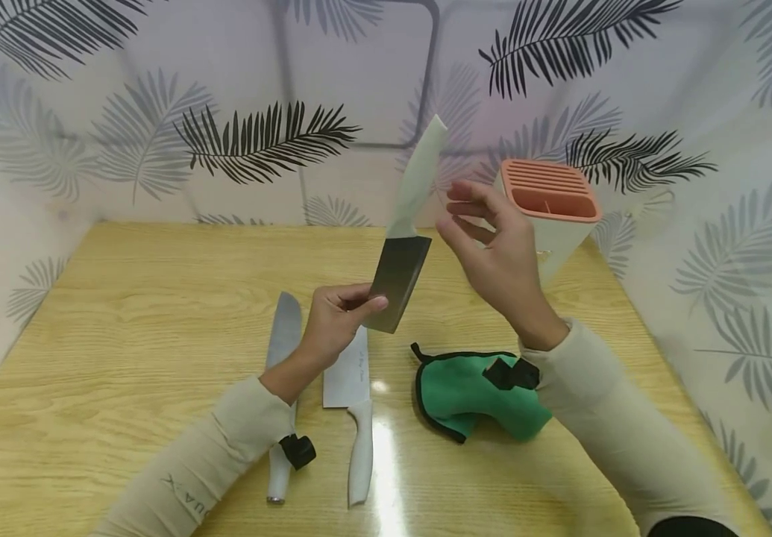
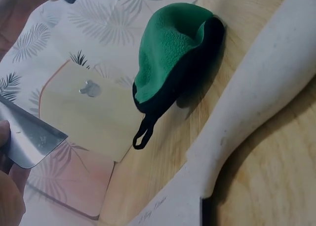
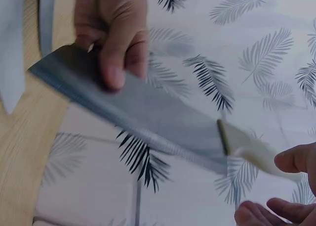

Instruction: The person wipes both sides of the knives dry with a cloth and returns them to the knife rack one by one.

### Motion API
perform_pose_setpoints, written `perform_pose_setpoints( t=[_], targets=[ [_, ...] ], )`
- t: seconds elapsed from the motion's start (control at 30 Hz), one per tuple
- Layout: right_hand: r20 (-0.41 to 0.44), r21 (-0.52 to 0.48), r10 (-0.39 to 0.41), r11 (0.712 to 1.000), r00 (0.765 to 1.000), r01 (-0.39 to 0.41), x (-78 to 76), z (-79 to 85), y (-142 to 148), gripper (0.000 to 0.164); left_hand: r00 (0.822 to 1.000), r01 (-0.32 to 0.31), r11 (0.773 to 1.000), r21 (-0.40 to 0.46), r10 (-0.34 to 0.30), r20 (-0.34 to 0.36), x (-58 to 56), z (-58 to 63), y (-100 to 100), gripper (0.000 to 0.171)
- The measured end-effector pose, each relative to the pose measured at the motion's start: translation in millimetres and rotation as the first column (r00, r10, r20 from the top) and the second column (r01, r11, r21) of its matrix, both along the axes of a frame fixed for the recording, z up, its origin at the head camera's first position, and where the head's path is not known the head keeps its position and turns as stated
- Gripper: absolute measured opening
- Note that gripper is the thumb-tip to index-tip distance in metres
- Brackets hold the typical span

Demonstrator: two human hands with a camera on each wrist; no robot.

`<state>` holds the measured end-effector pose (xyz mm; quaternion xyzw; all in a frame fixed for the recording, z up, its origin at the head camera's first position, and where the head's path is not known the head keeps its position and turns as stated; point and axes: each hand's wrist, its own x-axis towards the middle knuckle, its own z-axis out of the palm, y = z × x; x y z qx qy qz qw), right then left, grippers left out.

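Note:
My left hand [image 1: 337, 322] pinches the blade of a kitchen knife [image 1: 399, 272] near its tip, thumb on the flat face. The knife is raised over the table, its pale handle [image 1: 419, 175] pointing up and away. Right of that handle is my right hand [image 1: 496, 250], fingers loosely bent and holding nothing. The right wrist view shows the right thumb [image 3: 295, 159] close by the handle's end. Under my left hand, a broad cleaver [image 1: 352, 380] and a narrower knife [image 1: 283, 335] lie on the table, handles towards me; my left forearm partly covers the narrower one.
A pale knife block [image 1: 560, 231] with a slotted orange top stands at the back right, partly behind my right hand. A green cloth [image 1: 469, 391] with black edging lies crumpled on the wooden table [image 1: 157, 313]. Leaf-patterned sheeting rises along the back and sides.

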<state>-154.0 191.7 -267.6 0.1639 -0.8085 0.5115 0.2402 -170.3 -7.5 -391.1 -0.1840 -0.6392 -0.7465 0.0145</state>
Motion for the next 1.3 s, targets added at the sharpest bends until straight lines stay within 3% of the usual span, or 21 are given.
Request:
perform_pose_setpoints(
  t=[0.17,0.3,0.43,0.63,0.9,1.03,1.17,1.3],
  targets=[
    [0.001,-0.071,0.066,0.995,0.998,-0.066,-6.0,5.8,-20,0.054,1.000,0.011,0.999,0.041,-0.010,-0.013,2.4,-3.2,5,0.024],
    [0.008,-0.089,0.087,0.992,0.996,-0.086,-8.3,6.6,-31,0.052,0.999,0.019,0.999,0.039,-0.017,-0.043,2.4,-6.7,7,0.023],
    [0.021,-0.082,0.070,0.994,0.997,-0.068,-8.0,6.4,-35,0.048,0.998,0.011,0.999,0.036,-0.009,-0.067,2.2,-8.9,9,0.022],
    [0.022,-0.025,0.049,0.999,0.999,-0.049,-6.6,3.2,-37,0.043,0.998,-0.025,1.000,0.013,0.026,-0.049,3.6,-14.1,13,0.021],
    [0.034,-0.013,0.032,0.999,0.999,-0.032,-6.5,7.6,-33,0.044,0.998,0.000,1.000,0.026,0.002,-0.064,2.8,-13.6,17,0.022],
    [0.035,0.001,0.031,1.000,0.999,-0.031,-5.0,12.4,-30,0.044,0.997,0.006,0.999,-0.046,-0.009,-0.071,3.7,-8.8,16,0.024],
    [0.040,0.008,0.023,1.000,0.999,-0.024,-5.4,19.9,-24,0.043,1.000,0.024,0.991,-0.130,-0.027,-0.016,4.8,-5.9,13,0.041],
    [0.034,0.043,-0.020,0.999,0.999,0.018,-9.5,36.1,-13,0.040,0.999,0.043,0.987,-0.152,-0.038,0.035,5.7,-6.8,10,0.053]
  ],
)
